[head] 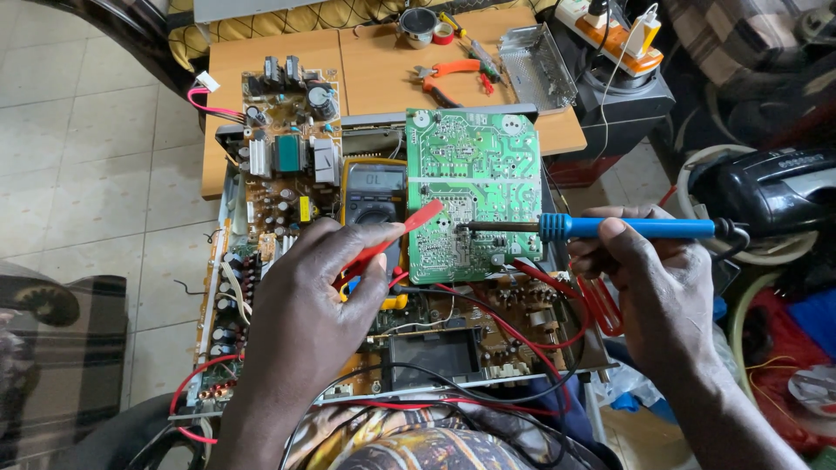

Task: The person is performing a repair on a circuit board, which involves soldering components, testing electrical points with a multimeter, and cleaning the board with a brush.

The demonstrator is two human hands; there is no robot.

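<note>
My right hand (pixel 653 287) grips a blue-handled soldering iron (pixel 627 228), its metal tip touching the solder side of a green circuit board (pixel 475 187). My left hand (pixel 305 300) holds a flat red tool (pixel 405 228) whose end rests on the same board just left of the iron's tip. The green board leans over a yellow multimeter (pixel 374 196). Both sit on an opened electronic chassis (pixel 453 339) with red and black wires, resting on my lap.
A tan component board (pixel 287 148) with capacitors lies at the left. On the wooden table (pixel 383 61) behind are orange pliers (pixel 453 74), tape rolls (pixel 422 24) and a metal shield (pixel 535 65). A power strip (pixel 610 30) and clutter stand at the right.
</note>
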